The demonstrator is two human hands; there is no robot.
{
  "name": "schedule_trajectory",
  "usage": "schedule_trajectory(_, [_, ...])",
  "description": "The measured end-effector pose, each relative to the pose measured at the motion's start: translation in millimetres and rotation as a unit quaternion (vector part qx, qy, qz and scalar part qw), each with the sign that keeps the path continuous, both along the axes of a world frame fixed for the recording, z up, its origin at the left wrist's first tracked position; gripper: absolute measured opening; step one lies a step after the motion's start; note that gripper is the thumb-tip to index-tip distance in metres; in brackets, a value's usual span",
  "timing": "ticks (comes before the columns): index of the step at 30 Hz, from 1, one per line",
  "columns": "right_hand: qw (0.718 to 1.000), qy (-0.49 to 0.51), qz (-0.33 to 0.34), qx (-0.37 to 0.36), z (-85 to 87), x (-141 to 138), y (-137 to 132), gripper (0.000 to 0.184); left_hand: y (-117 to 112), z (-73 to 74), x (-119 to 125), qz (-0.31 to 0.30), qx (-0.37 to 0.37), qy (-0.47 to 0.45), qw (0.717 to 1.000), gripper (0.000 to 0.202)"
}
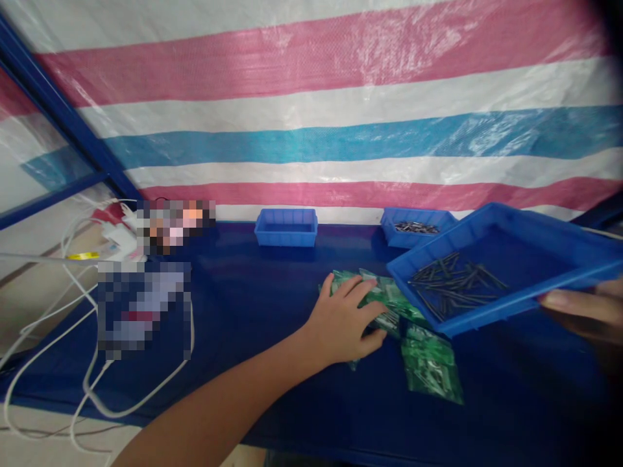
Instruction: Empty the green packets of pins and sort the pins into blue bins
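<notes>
My left hand (346, 318) lies on a heap of small green plastic packets (428, 360) on the dark blue table, its fingers curled over the top packets. My right hand (584, 310) grips the near right edge of a shallow blue tray (530, 227), which is lifted and tilted down toward the left. Several thin dark metal pins (452, 285) lie in the tray's lower left corner, right above the packets.
A small empty blue bin (286, 227) stands at the back middle. A second blue bin (413, 227) with metal pins stands behind the tray. White cables (87, 363) and a power strip lie at the left. A striped tarp hangs behind the table (243, 305).
</notes>
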State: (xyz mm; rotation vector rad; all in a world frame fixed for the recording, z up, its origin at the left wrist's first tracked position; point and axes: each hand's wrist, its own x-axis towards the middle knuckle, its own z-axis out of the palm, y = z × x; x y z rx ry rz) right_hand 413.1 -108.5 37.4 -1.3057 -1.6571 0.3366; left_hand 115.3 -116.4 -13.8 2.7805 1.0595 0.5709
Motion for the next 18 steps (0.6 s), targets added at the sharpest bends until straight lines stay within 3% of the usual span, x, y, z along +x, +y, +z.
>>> schedule_trajectory(3, [0.998,-0.039,0.049,-0.011,8.2,3.3,1.6,0.083,3.7,0.0,-1.5,0.014,0.005,-0.022,1.000,0.026])
schedule_trajectory(7, [0.987,-0.124,0.100,0.007,17.5,-3.0,2.2,0.085,6.4,-3.1,-0.8,0.037,-0.007,-0.068,0.997,0.022])
schedule_trajectory(12, [0.967,-0.186,0.170,0.042,36.5,-22.5,2.4,0.083,7.6,-6.4,-0.1,0.076,-0.024,-0.106,0.991,0.023])
schedule_trajectory(18, [0.941,-0.273,0.196,0.029,50.2,-53.0,3.5,0.084,10.5,-7.3,-0.9,0.129,-0.048,-0.188,0.973,0.025])
